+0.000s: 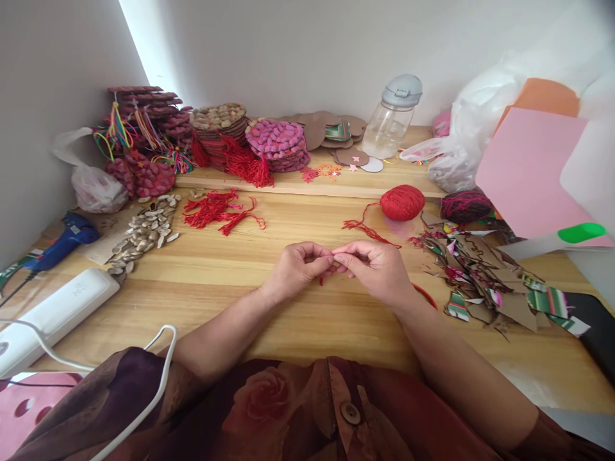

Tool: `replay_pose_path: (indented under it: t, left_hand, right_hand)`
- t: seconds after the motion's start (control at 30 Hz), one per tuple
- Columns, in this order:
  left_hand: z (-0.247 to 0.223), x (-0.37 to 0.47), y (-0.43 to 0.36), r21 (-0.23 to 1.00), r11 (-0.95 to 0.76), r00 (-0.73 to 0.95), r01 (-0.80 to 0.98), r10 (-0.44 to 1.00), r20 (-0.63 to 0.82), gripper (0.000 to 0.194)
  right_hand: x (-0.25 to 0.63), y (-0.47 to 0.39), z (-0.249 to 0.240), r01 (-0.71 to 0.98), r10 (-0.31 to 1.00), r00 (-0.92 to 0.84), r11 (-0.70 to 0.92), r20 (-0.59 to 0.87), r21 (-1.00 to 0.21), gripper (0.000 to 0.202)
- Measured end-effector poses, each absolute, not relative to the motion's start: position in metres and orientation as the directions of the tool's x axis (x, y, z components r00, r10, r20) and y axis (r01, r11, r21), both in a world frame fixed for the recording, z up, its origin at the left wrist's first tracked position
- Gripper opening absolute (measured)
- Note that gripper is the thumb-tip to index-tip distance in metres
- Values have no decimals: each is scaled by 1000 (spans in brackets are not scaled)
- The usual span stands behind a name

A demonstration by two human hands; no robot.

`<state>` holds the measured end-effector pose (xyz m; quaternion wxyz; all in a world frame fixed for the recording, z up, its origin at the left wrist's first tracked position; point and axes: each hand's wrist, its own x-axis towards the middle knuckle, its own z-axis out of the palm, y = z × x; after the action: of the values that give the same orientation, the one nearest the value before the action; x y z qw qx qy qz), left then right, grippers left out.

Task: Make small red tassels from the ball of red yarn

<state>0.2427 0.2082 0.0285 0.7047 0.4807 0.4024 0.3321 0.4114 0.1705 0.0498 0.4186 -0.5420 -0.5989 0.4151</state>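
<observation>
My left hand (305, 269) and my right hand (372, 267) meet fingertip to fingertip above the middle of the table, both closed in a pinch. Just under the left fingers shows a short end of red yarn (321, 281); the rest of it is hidden between the fingers. Beyond my right hand sits a ball of red yarn (402, 203) with loose strands (368, 229) trailing towards me. A red curved thing (425, 296), partly hidden, pokes out beside my right wrist. Red yarn tassels (211, 210) lie in a heap to the far left of my hands.
On the left are pale seed shells (148, 227), a blue glue gun (74, 234) and a white power strip (62, 314). Cardboard scraps (500, 269) cover the right side. A raised shelf holds stacked decorated discs (276, 141) and a water bottle (391, 121).
</observation>
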Motion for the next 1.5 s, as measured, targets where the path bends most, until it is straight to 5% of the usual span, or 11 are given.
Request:
replay_pose_path:
  t: [0.23, 0.53, 0.73, 1.03, 1.5]
  left_hand:
    - [39, 240, 209, 841, 497, 520, -214, 786, -333, 25]
    - [40, 239, 206, 876, 425, 532, -228, 808, -254, 26]
    - [35, 242, 204, 934, 243, 489, -264, 868, -88, 32]
    - [42, 242, 199, 975, 161, 403, -156, 911, -86, 31]
    - [36, 244, 203, 952, 222, 321, -211, 935, -147, 33]
  right_hand:
    - [414, 170, 56, 497, 977, -85, 213, 197, -841, 13]
    - [414, 172, 58, 153, 976, -175, -101, -128, -983, 24]
    - [412, 172, 57, 88, 972, -178, -140, -154, -986, 29]
    - [409, 172, 50, -6, 972, -115, -206, -204, -979, 31]
    - [399, 160, 55, 430, 980, -69, 200, 189, -880, 16]
